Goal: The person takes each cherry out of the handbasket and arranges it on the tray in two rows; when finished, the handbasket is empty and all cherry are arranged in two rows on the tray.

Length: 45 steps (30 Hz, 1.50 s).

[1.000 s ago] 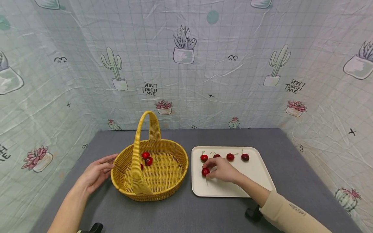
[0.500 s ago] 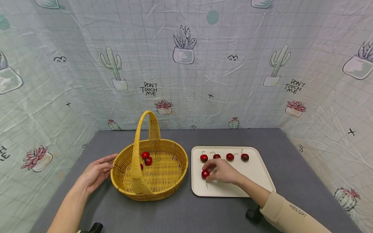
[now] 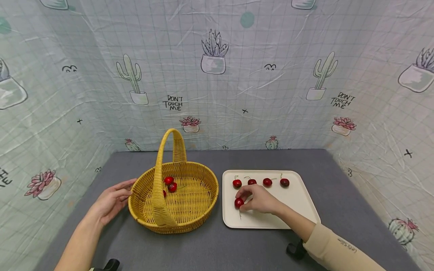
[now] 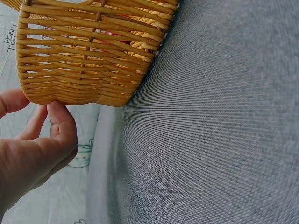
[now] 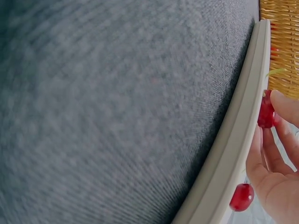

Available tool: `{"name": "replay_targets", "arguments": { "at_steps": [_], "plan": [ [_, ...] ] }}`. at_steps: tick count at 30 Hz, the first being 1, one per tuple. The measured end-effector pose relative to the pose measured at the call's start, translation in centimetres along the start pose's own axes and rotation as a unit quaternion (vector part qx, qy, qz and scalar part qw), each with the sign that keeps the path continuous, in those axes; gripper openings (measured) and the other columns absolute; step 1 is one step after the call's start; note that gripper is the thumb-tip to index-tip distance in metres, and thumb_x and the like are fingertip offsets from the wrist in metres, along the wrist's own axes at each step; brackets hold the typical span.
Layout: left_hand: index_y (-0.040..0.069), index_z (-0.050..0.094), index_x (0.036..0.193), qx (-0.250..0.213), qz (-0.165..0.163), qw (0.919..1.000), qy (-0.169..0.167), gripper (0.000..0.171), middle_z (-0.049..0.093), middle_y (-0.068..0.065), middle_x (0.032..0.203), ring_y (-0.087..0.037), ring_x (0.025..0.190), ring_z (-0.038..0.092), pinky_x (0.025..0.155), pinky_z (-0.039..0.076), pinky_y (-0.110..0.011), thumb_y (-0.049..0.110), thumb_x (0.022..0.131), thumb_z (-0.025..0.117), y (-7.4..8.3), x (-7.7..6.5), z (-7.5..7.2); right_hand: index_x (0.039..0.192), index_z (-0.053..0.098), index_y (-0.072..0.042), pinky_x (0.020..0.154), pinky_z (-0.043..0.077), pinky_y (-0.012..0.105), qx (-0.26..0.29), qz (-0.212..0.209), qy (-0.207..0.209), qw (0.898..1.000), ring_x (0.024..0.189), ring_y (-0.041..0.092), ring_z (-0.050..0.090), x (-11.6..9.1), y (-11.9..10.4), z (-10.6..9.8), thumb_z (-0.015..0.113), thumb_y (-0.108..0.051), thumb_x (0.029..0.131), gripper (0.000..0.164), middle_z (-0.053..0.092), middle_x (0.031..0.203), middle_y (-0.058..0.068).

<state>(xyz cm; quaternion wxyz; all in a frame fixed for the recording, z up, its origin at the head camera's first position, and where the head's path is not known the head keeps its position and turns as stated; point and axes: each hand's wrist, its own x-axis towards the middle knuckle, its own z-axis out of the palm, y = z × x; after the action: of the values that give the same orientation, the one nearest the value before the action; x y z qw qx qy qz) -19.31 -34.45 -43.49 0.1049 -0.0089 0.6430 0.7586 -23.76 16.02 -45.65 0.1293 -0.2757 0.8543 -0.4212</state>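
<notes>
Near the left end of a white tray (image 3: pixel 298 218), my right hand (image 3: pixel 259 199) pinches a red cherry (image 3: pixel 239 203) between thumb and fingers. Its thin stem points toward me. The right wrist view shows this cherry (image 5: pixel 266 110) at the tray's surface; whether it bears on the tray I cannot tell. My left hand (image 3: pixel 113 201) touches the left side of a yellow wicker basket (image 3: pixel 203 222). In the left wrist view, fingertips of the left hand (image 4: pixel 42 144) meet the basket's woven wall (image 4: pixel 88 60). A few red cherries (image 3: pixel 172 187) lie inside the basket, one partly hidden by its handle.
Along the tray's far side stand several cherries with stems, including a cherry (image 3: pixel 237 183) at the left and a dark cherry (image 3: pixel 285 182) at the right. The basket's tall handle (image 3: pixel 158 180) arches over it. A grey cloth (image 3: pixel 217 250) covers the table; patterned fabric hangs behind.
The held cherry has come slightly toward me and down onto or near the tray, the right hand barely shifting with it. Left hand and basket stay in place.
</notes>
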Motion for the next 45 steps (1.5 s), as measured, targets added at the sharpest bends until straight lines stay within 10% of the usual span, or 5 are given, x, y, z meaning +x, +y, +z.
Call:
{"name": "replay_targets", "arguments": {
  "at_steps": [21, 45],
  "plan": [
    [0.0, 0.035, 0.157, -0.021, 0.008, 0.9997, -0.014, 0.055, 0.065, 0.01, 0.124, -0.007, 0.114, 0.064, 0.092, 0.054, -0.027, -0.002, 0.105, 0.053, -0.2, -0.1, -0.2, 0.107, 0.073, -0.001, 0.081, 0.054, 0.034, -0.001, -0.016, 0.005, 1.0, 0.096, 0.029, 0.067, 0.8, -1.1, -2.0, 0.085, -0.002, 0.081, 0.029, 0.07, 0.104, 0.012],
    [-0.003, 0.03, 0.158, -0.017, 0.009, 0.9997, -0.016, 0.058, 0.065, 0.009, 0.124, -0.007, 0.113, 0.064, 0.092, 0.054, -0.026, -0.001, 0.105, 0.052, -0.4, 0.1, -0.5, 0.117, 0.071, -0.001, 0.08, 0.057, 0.028, -0.033, -0.073, -0.036, 0.996, 0.091, 0.012, 0.067, 7.5, -8.2, -2.2, 0.078, -0.003, 0.09, 0.028, 0.071, 0.108, 0.013]
  ]
}}
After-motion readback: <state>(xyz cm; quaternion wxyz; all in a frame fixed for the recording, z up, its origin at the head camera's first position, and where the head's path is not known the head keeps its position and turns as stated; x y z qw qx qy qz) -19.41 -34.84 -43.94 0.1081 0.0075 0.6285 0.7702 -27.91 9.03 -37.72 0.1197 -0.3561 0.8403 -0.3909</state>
